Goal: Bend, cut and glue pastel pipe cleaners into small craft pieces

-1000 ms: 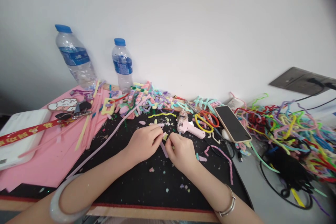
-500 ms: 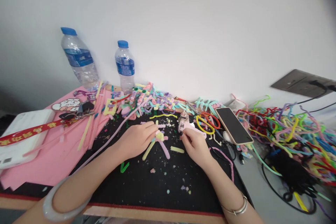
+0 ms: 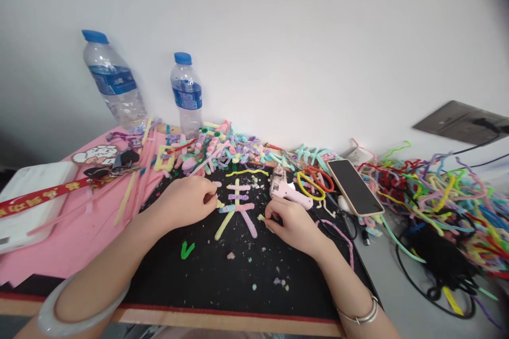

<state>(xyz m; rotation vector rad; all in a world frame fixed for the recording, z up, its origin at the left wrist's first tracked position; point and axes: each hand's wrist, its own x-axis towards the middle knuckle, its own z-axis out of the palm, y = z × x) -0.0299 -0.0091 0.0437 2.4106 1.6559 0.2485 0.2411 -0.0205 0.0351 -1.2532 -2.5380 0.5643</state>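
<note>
White wall (image 3: 278, 53) rose behind the surface (image 3: 159, 319), whose near part carried a black mat (image 3: 175, 286), with two blue-capped bottles (image 3: 186, 96) at the far left. Over the mat, the left hand (image 3: 194, 202) was curled beside the figure's left side; a yellow bit showed at its fingertips, though whether it was gripped I could not tell. The right hand (image 3: 292, 225) sat to the right, just nearer than the pink glue gun (image 3: 294, 194). Between the hands lay the fuzzy-strip figure (image 3: 246, 207): one upright yellow strip, short crossbars, and two legs splayed toward the near edge. Smallest, a pale yellow piece (image 3: 261, 217) was pinched in the right hand's fingers. Fitting or placing short pieces seemed the step in hand; the next move appeared to call for a light, accurate pinch that left the crossbars undisturbed.
</note>
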